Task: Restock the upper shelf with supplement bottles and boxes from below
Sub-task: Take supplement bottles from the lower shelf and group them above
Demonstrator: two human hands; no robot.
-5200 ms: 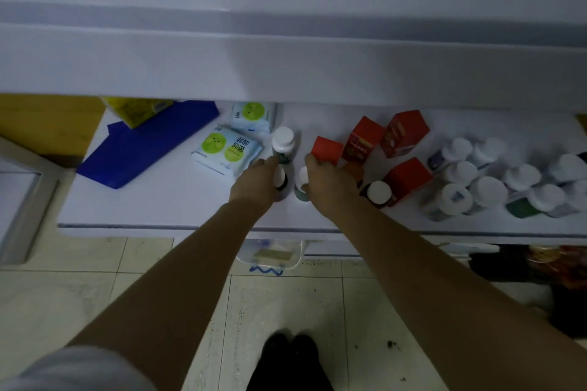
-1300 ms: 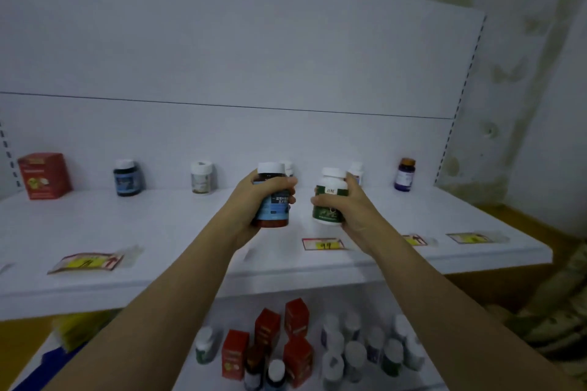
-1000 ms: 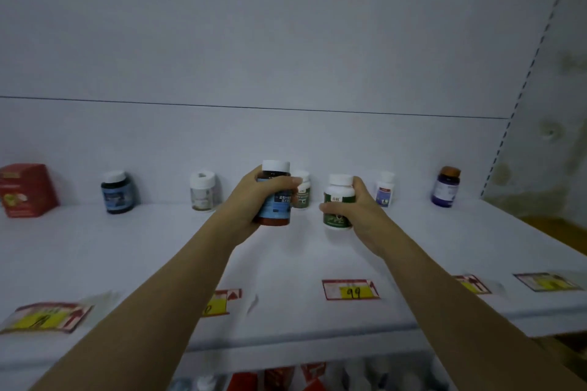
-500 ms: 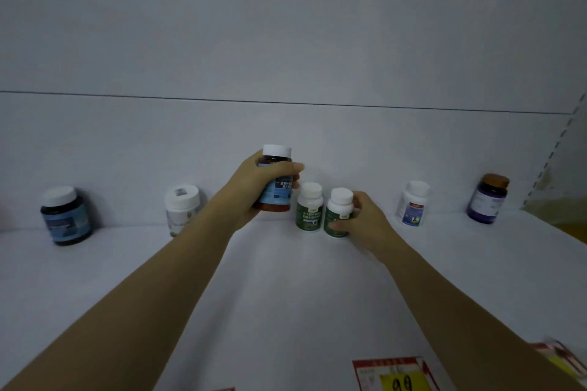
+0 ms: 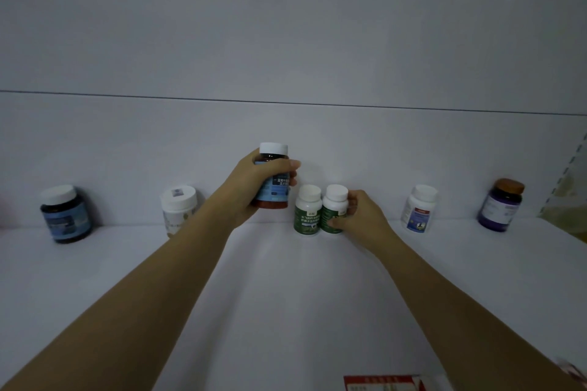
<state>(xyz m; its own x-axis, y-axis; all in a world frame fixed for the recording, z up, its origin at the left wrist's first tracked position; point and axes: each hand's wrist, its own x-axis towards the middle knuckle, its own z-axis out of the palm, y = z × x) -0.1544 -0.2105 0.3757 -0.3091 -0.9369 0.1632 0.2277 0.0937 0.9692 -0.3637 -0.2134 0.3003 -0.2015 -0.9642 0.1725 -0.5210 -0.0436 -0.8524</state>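
Placement: right hand curled round the green bottle, left hand clamped on the raised amber bottle; we seat the green one upright against its twin before releasing.

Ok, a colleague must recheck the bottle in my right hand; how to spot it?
Midway along the white shelf, at its back, stand twin green bottles with white caps. It is the right twin, gripped by the right hand; the left twin stands free.
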